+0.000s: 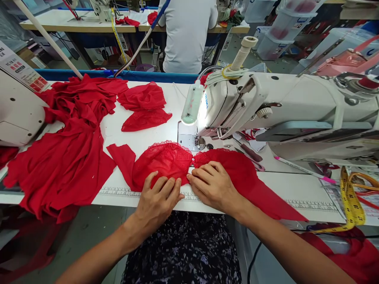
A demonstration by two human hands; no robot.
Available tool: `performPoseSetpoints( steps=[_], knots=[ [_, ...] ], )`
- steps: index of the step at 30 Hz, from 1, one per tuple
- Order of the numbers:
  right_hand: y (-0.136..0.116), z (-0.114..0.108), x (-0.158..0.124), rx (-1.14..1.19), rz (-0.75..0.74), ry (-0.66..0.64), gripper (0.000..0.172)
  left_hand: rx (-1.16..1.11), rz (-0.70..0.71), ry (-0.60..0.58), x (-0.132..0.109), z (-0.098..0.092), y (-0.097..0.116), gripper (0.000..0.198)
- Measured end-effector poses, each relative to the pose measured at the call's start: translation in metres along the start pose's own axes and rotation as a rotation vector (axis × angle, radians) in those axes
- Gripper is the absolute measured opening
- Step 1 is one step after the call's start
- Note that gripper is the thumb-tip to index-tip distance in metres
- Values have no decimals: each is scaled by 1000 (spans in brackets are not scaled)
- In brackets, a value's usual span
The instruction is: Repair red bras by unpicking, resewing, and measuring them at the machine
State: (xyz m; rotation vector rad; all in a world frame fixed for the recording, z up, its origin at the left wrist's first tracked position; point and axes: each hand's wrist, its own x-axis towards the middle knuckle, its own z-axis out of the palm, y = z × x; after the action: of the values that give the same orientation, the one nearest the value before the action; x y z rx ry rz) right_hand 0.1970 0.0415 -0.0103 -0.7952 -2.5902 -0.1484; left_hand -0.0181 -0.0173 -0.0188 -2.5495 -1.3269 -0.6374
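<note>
A red bra piece (166, 159) with lace-edged cups lies across the white table, just in front of the sewing machine's needle plate (188, 141). My left hand (161, 197) rests on the lower edge of its left cup, fingers apart and bent, thumb out to the side. Over the inner part of the right cup (237, 167), my right hand (211, 183) lies with its fingers spread on the fabric near the narrow centre join. Both hands touch the cloth from above; neither shows a clear pinch. A long red wing trails off toward the right front edge.
Red fabric pieces (74, 150) are heaped at left, beside two smaller cups (145, 104). The white sewing machine (266, 98) fills the right. Scissors (251, 154), a pink-tipped pen (304, 169) and a yellow tape measure (349, 197) lie nearby. A person (189, 35) sits beyond.
</note>
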Motion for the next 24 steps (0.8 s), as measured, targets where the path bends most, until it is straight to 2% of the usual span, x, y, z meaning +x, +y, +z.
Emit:
performPoseSetpoints(
  steps=[6,12,17,24],
  knots=[
    [2,1,0,21,5,-28,26,90,31,-17,-1,-3,2,31],
    [1,-2,-1,127,107,-79,29,21,-4,2,-8,-3,-2,31],
    [3,0,-5,143,117,-65,35,22,-6,10,-9,-4,-1,31],
    [3,1,-5,158,58,-37,21,-2,-19,15,-8,-6,-2,29]
  ],
)
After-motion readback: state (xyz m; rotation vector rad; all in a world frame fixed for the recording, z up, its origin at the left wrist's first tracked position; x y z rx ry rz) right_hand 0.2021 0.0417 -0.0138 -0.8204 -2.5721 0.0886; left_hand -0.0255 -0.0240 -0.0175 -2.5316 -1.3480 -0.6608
